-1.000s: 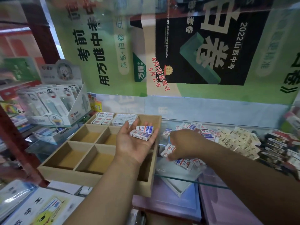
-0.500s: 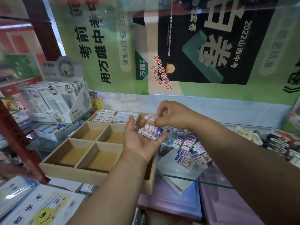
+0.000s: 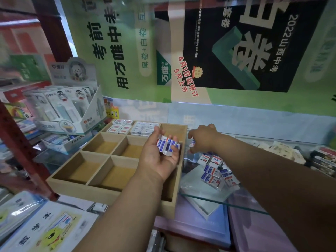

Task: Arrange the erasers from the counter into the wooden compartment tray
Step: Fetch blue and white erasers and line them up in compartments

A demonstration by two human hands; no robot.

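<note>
A: Head view: what is differing from half a second ago?

B: The right hand (image 3: 203, 138), then pinching an eraser above the left palm, is now reaching down to the loose erasers (image 3: 216, 170) on the glass bench (image 3: 200, 195) right of the wooden tray (image 3: 87, 186); whether its fingers are gripping anything, I cannot tell.

A: And the left hand (image 3: 160, 155)?

B: It is cupping a stack of glossy boxy erasers (image 3: 168, 145) over the tray's right side.

left hand (image 3: 160, 155): palm up, fingers cupped round a small stack of erasers (image 3: 168, 144) | right hand (image 3: 203, 138): reached forward, palm down, fingers curled low; grip unclear
</note>
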